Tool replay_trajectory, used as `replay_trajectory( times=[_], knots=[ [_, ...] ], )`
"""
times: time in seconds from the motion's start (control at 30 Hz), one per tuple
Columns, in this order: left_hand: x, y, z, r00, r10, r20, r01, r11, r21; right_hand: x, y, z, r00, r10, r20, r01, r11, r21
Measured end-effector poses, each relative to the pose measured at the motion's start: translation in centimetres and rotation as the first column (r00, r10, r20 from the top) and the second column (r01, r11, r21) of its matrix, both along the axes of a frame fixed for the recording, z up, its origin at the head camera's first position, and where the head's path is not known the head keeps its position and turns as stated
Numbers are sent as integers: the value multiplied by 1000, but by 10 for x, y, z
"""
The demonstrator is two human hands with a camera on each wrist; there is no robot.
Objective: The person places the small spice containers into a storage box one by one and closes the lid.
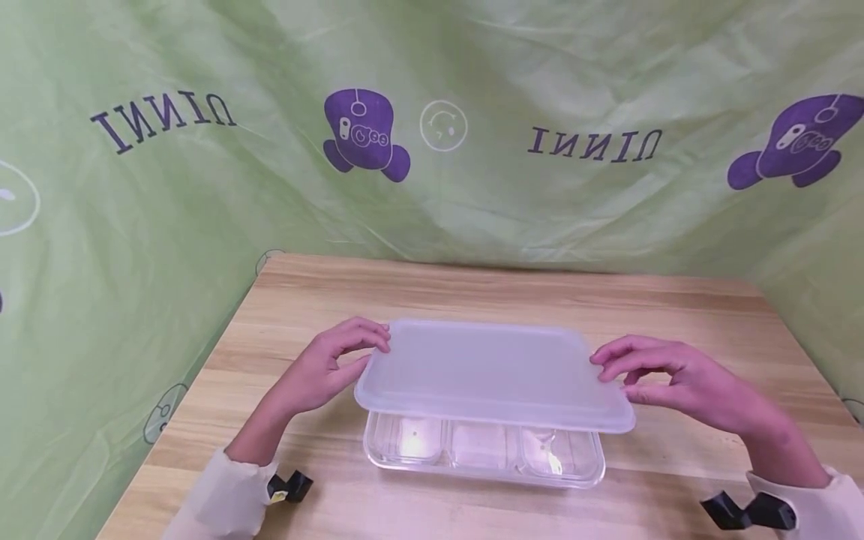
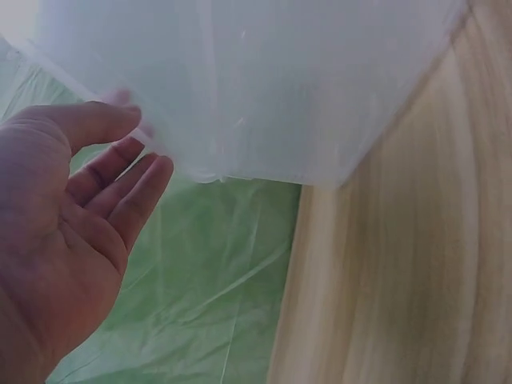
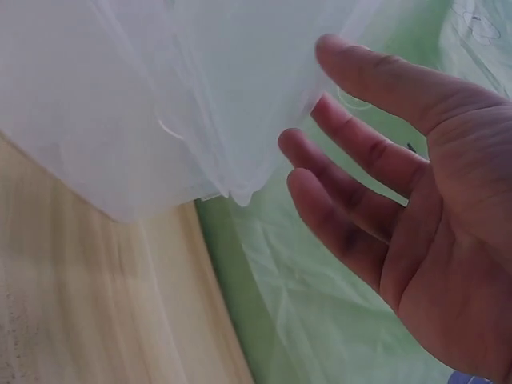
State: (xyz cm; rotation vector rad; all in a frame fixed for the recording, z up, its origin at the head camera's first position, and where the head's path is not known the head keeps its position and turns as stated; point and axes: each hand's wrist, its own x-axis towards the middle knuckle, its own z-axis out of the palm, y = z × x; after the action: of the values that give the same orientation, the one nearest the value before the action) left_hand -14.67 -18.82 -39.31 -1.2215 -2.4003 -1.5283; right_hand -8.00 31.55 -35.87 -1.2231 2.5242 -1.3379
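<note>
A frosted plastic lid [image 1: 479, 375] is held raised over a clear container [image 1: 482, 476], its near edge leaving the front compartments uncovered and the rest of the container hidden. At the lid's left edge my left hand [image 1: 337, 360] pinches it, fingertips on top and thumb lower down. My right hand [image 1: 664, 375] grips the opposite edge, two fingertips over the top and the thumb by the corner. In the left wrist view, the left thumb [image 2: 112, 124] lies against the lid's underside. The right wrist view has the right thumb [image 3: 344, 60] at the edge, other fingers loosely bent.
The container stands on a wood-grain table [image 1: 324, 292]. Green sheeting [image 1: 472, 210] with purple figures and lettering rises behind the table and along its sides. A black wrist piece [image 1: 749, 512] sits at the right cuff, with a similar one [image 1: 292, 487] at the left.
</note>
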Motion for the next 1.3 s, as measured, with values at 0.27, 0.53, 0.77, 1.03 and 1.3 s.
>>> replay_trajectory(
  times=[0.27,0.53,0.77,1.03,1.3],
  knots=[
    [8,-4,-9,1000,19,1,-18,991,-130,9,-7,-20,998,55,-41,-54,998,20],
    [12,-6,-10,1000,2,23,2,986,-169,11,-10,-33,996,65,-58,-62,997,44],
    [12,-7,-7,1000,-9,30,15,977,-215,10,-12,-33,996,58,-62,-54,996,68],
    [10,-5,-4,999,-4,52,17,970,-244,7,-11,-33,993,101,-56,-98,994,50],
    [11,-8,-6,997,-13,83,31,975,-221,9,-14,-32,993,118,14,-119,991,57]
  ],
)
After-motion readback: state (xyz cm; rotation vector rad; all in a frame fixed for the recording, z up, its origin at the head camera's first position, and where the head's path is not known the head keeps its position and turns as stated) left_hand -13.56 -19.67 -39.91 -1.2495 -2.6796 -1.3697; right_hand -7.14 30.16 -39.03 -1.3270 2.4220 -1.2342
